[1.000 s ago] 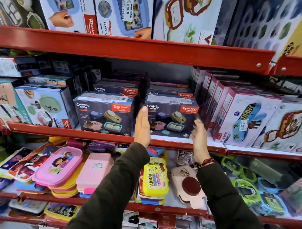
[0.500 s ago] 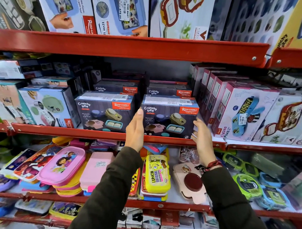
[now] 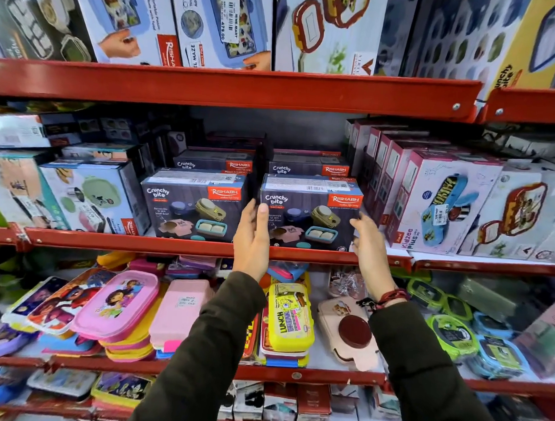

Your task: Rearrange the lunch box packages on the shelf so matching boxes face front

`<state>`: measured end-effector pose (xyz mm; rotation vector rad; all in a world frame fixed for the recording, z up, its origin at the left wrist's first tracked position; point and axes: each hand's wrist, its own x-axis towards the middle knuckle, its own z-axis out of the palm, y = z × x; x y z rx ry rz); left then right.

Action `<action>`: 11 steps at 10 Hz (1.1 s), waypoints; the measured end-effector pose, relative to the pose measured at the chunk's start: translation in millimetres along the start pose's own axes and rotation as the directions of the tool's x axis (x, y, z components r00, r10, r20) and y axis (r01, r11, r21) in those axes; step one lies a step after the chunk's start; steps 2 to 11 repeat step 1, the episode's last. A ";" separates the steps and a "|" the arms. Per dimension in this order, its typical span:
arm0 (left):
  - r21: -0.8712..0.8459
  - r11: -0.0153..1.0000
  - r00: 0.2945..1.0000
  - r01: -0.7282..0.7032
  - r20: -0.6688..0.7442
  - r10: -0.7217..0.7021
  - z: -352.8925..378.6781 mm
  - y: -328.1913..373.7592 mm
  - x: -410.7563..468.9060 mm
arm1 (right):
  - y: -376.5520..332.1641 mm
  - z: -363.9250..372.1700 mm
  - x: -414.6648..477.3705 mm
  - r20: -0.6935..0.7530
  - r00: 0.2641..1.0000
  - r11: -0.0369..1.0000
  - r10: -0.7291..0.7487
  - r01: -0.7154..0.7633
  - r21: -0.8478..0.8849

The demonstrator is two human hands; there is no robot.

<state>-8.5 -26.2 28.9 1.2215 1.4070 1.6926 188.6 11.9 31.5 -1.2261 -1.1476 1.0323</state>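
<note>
Crowded red store shelf (image 3: pixel 187 245), right Crunchy Bite box (image 3: pixel 310 211) at its front edge beside matching twin (image 3: pixel 194 204), bracketed by left hand (image 3: pixel 251 237) and right hand (image 3: pixel 368 242), fingers spread loosely against its sides; risked skewing or tipping off under uneven pressure.
</note>
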 end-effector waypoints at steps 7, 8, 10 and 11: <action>0.013 1.000 0.992 -0.021 -0.122 0.022 -0.3 -4.7 -7.1 | -0.1 -3.3 -7.1 -0.041 0.995 0.995 -0.091 0.088 -0.056; 0.013 1.000 0.992 -0.021 -0.122 0.022 -0.3 -4.7 -7.1 | -0.1 -3.3 -7.1 -0.041 0.995 0.995 -0.091 0.088 -0.056; 0.013 1.000 0.992 -0.021 -0.122 0.022 -0.3 -4.7 -7.1 | -0.1 -3.3 -7.1 -0.041 0.995 0.995 -0.091 0.088 -0.056; 0.013 1.000 0.992 -0.021 -0.122 0.022 -0.3 -4.7 -7.1 | -0.1 -3.3 -7.1 -0.041 0.995 0.995 -0.091 0.088 -0.056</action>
